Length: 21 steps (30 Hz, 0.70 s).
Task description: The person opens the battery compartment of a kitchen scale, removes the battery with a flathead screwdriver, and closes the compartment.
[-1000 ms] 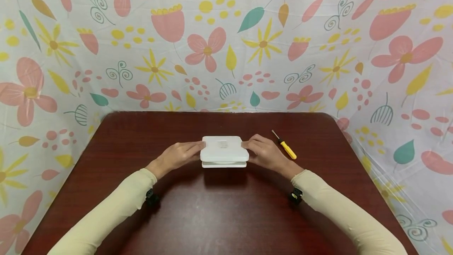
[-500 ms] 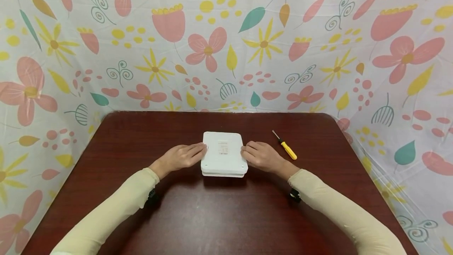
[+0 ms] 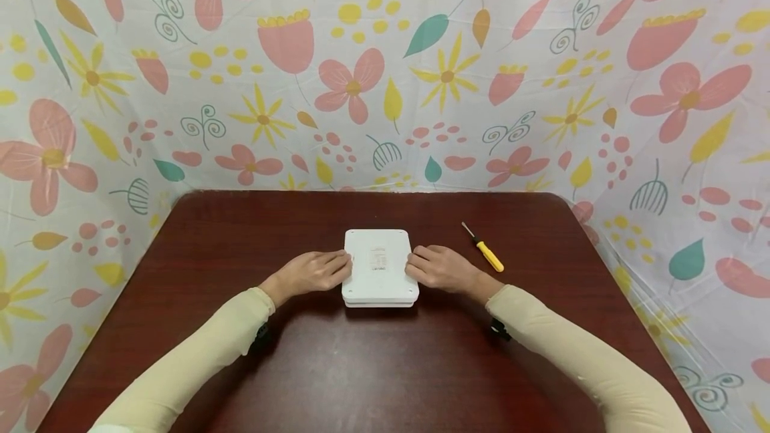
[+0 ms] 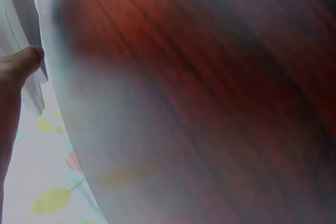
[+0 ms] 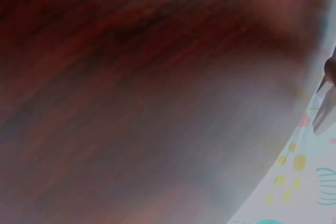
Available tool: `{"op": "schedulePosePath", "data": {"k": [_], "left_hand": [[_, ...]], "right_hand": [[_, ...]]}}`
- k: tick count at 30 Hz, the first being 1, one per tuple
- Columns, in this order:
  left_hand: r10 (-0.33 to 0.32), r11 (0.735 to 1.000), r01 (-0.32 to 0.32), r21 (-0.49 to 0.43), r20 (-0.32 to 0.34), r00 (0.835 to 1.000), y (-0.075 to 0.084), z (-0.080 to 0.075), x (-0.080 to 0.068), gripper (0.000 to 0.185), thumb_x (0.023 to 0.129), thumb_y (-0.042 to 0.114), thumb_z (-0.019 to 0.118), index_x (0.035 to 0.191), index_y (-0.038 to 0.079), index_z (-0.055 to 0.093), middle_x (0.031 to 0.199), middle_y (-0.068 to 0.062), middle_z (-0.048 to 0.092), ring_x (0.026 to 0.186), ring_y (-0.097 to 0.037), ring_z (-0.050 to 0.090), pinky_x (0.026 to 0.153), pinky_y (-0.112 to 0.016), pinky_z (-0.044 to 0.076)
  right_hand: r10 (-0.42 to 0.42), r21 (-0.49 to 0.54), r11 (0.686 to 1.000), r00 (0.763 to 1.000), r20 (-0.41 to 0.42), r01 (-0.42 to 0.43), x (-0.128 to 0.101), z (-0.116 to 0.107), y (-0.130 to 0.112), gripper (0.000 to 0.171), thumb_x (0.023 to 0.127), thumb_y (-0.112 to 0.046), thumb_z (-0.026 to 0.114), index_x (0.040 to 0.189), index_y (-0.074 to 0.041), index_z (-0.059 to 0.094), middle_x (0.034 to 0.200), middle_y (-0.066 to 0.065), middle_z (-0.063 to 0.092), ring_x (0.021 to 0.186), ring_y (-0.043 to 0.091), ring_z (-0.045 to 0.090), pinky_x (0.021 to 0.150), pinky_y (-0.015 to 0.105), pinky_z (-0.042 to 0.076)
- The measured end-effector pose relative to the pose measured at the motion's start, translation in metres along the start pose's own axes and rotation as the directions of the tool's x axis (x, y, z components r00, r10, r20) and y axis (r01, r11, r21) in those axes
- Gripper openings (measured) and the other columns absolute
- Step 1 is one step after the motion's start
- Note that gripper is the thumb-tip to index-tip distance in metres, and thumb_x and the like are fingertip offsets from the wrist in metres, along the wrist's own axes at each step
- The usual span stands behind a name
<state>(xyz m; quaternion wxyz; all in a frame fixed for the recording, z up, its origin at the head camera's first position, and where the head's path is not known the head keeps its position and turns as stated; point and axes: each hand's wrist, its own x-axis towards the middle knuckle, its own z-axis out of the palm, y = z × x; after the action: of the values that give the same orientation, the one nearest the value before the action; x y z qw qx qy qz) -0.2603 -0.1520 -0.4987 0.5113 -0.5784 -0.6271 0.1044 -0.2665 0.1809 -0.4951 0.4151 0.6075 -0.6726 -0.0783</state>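
Between my two hands in the head view is a flat white plastic case point(image 3: 377, 280) with rounded corners, a small printed label and small holes near its corners. It has two stacked layers, with a seam along the front edge. My left hand point(image 3: 314, 271) grips its left side, fingertips on the top edge. On the opposite side my right hand point(image 3: 442, 268) holds it the same way. The left wrist view catches the left thumb point(image 4: 23, 62) against the case's side. Only a fingertip point(image 5: 331, 70) and a corner of the case show in the right wrist view.
A screwdriver point(image 3: 488, 254) with a yellow and black handle lies to the right of the right hand. The dark red-brown wooden table point(image 3: 373, 373) reaches back to a floral-patterned sheet point(image 3: 391, 85) hanging behind and at both sides.
The case has tipped from a steep tilt to nearly flat, so its labelled face now shows fully. Both hands stay on its sides and have come slightly lower. The screwdriver has not moved.
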Motion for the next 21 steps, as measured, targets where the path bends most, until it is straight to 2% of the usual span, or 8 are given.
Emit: {"op": "schedulePosePath", "data": {"k": [4,10,21], "left_hand": [[0.007,1.0,-0.008,-0.013,-0.005,1.0,0.0033,0.0035,-0.0023,0.034,0.102,-0.011,0.042,0.085,0.004,0.068,0.082,-0.007,0.07,0.074,-0.014,0.072,0.064,-0.02,0.062],[0.004,0.999,-0.001,-0.051,0.061,0.998,0.0052,0.0005,-0.0019,0.03,0.102,-0.009,0.043,0.086,0.004,0.064,0.082,-0.007,0.067,0.073,-0.014,0.069,0.058,-0.021,0.06],[0.005,0.997,0.003,-0.071,0.115,0.993,0.0027,-0.0013,0.0014,0.026,0.1,-0.009,0.044,0.086,0.005,0.059,0.079,-0.003,0.062,0.065,-0.01,0.063,0.051,-0.019,0.053]], "right_hand": [[-0.015,-0.002,1.0,1.0,0.009,0.015,0.0005,0.0014,-0.0016,0.027,0.107,0.001,0.041,0.087,-0.007,0.057,0.087,0.004,0.065,0.078,0.017,0.059,0.055,0.022,0.051],[-0.018,-0.003,1.0,0.998,0.064,0.018,0.0002,-0.0005,-0.0028,0.027,0.108,0.001,0.039,0.089,-0.007,0.056,0.088,0.003,0.066,0.079,0.016,0.06,0.058,0.022,0.053],[-0.079,-0.058,0.995,0.995,0.063,0.083,0.0001,0.0011,-0.0052,0.027,0.107,0.0,0.038,0.087,-0.008,0.055,0.084,0.002,0.061,0.078,0.015,0.059,0.058,0.021,0.053]]}}
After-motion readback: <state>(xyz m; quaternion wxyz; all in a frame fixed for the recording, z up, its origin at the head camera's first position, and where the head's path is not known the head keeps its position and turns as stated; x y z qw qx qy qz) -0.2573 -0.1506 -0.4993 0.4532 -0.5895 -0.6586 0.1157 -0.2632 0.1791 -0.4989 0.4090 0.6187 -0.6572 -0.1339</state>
